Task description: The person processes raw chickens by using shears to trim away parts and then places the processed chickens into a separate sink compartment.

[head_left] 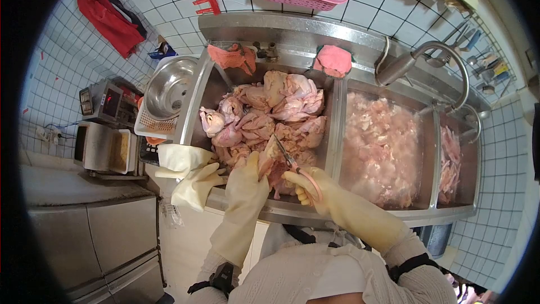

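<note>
Both my hands wear long cream rubber gloves over the left sink basin. My right hand is closed round the pink handles of a pair of scissors, whose blades point up and left over the poultry. My left hand grips a piece of raw poultry beside the blades. Under and beyond them, a heap of raw whole birds fills the left basin. How far the blades are open is hard to tell.
Poultry pieces lie in water in the middle basin, below a curved faucet. More meat is in the right basin. Spare gloves hang at the left edge, near a steel bowl. Pink cloths lie on the back ledge.
</note>
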`<state>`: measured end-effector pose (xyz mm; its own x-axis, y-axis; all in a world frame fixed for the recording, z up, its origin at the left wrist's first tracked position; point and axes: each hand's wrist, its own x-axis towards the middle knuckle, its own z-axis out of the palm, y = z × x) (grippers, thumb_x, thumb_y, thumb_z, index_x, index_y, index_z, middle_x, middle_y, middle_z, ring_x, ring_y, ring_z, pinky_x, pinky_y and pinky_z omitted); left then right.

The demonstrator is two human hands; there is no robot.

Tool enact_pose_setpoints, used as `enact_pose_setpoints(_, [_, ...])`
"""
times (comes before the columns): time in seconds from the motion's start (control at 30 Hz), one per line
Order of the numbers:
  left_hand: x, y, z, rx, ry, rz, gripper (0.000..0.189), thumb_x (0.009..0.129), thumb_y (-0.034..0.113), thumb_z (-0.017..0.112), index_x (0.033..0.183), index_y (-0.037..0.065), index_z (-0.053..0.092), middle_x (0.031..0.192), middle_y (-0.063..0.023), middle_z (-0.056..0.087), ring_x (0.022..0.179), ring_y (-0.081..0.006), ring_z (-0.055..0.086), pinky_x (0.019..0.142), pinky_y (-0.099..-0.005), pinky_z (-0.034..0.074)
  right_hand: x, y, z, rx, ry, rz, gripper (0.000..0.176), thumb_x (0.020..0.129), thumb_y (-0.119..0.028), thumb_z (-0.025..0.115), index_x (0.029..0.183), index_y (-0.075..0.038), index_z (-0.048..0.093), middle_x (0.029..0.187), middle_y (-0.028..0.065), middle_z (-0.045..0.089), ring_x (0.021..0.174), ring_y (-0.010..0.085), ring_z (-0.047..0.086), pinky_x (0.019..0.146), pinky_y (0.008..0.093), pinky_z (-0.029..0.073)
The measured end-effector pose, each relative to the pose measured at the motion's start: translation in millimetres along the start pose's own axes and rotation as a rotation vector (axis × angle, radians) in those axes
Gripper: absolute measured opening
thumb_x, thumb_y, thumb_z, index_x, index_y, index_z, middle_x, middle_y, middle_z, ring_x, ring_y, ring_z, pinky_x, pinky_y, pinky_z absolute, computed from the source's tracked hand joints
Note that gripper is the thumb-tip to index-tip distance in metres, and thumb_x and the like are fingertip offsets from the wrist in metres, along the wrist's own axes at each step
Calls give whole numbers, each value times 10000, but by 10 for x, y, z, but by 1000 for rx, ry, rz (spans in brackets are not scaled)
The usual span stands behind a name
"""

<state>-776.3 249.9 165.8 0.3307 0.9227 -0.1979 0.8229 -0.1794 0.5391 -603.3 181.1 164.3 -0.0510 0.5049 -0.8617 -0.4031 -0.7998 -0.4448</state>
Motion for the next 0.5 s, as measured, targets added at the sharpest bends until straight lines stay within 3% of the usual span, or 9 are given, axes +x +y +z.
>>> enact_pose_setpoints(0.23, [48,-139,87,56,42,-3,433,817,135,655,1235,54,577,1056,-225,650,946,-416,642,799,-493,518,193,-12,-132,4,118,-120,313,866,-376,757,880,-128,567,654,-3,522,578,124,505,500,272,393])
enact_pose_setpoints(0.3, [42,-217,128,-56,184,76,362,850,125,626,1211,118,595,847,-230,667,831,-434,643,695,-513,481,436,144,-422,-336,-5,-470,256,929,-330,679,899,-104,561,627,10,516,557,139,510,524,253,423])
enact_pose_setpoints(0.33, [41,-194,101,-55,185,76,362,850,125,626,1211,118,595,847,-230,667,831,-434,643,695,-513,481,301,82,-382,-335,-6,-471,256,929,-330,679,899,-104,561,627,10,516,557,139,510,524,253,423])
enact_pose_setpoints(0.4, [28,-109,51,51,79,31,482,815,123,646,1283,48,558,1080,-223,658,935,-410,650,773,-490,534,-94,-80,-280,-1116,59,-769,337,891,-298,736,1096,-72,594,843,21,608,750,159,587,674,271,480])
enact_pose_setpoints(0.43, [24,-112,83,49,76,35,482,815,123,646,1283,48,558,1080,-223,658,935,-410,650,773,-490,534,48,74,-297,-516,-81,-507,243,919,-214,695,1094,-70,606,874,28,637,794,194,621,725,270,499])
enact_pose_setpoints(0.47, [9,-128,124,120,86,67,500,806,119,653,1289,47,549,1076,-223,660,922,-408,654,763,-490,535,119,85,-296,-513,-77,-507,243,919,-214,695,1094,-70,606,874,28,637,794,194,621,725,270,499])
enact_pose_setpoints(0.5, [5,-136,143,192,96,100,518,796,115,660,1295,45,541,1072,-223,661,908,-407,658,753,-489,537,175,75,-289,-228,-119,-286,219,928,-195,677,1093,-65,614,930,54,641,852,205,636,741,263,512])
